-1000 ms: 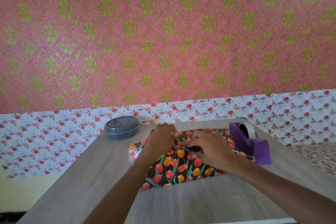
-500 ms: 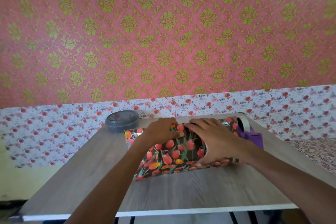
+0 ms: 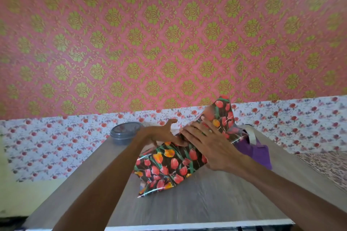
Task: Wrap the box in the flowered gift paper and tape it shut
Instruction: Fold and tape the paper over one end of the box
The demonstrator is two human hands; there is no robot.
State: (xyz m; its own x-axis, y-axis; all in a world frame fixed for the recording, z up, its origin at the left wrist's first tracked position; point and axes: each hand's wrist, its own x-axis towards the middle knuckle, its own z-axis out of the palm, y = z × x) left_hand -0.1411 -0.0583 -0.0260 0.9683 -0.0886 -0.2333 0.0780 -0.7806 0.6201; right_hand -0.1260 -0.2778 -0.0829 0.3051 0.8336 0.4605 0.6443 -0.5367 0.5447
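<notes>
Both hands tend the box [image 3: 187, 157], sleeved in tulip-print gift paper [image 3: 159, 180] and tipped up on the table [image 3: 206, 204] just left of the purple tape dispenser [image 3: 260, 153]: right hand [image 3: 208, 142] flat on top, left hand [image 3: 159, 133] open against its side; open ends probably need folding next, then taping.

The tulip-printed, paper-wrapped box [image 3: 169, 167] rests tilted at the middle of the grey wood-grain table [image 3: 206, 204]. A round grey lidded plastic tub [image 3: 124, 133] stands behind it to the left, apart. A purple plastic tape dispenser [image 3: 260, 153] stands just right of it, partly hidden. The right hand [image 3: 208, 142] lies on top, the left hand [image 3: 159, 135] at its left.
</notes>
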